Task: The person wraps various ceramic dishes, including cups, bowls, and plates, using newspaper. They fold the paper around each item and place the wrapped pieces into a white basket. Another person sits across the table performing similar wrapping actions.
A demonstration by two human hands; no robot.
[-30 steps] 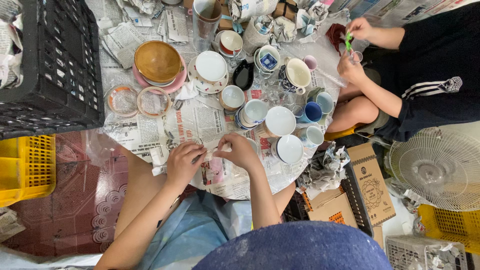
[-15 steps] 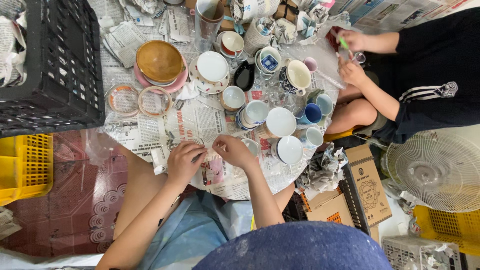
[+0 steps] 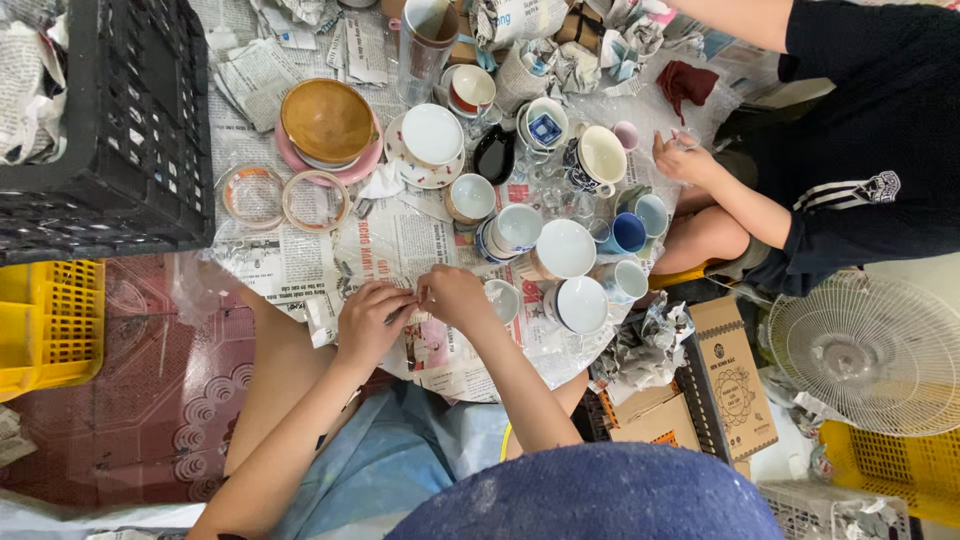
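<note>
My left hand [image 3: 368, 318] and my right hand [image 3: 455, 297] meet fingertip to fingertip over a newspaper sheet [image 3: 440, 350] spread on the floor. Both pinch a fold of the sheet between them. A small white cup [image 3: 503, 299] stands right next to my right hand. Just beyond it are white bowls [image 3: 565, 248] and a white-lined mug [image 3: 582, 303]. What lies under my fingers is hidden.
Several cups, mugs and saucers crowd the newspaper ahead, with a brown bowl [image 3: 327, 120] on a pink plate and two glass rings [image 3: 315, 200]. A black crate [image 3: 120, 130] stands left, a yellow crate [image 3: 45, 320] below it. Another person's hand [image 3: 683, 160] reaches in at right. A cardboard box [image 3: 735, 375] and fan [image 3: 868, 350] sit right.
My hands have stayed together on the newspaper, shifting only slightly. The other person's hands lowered from the top right, and one now rests near the cups.
</note>
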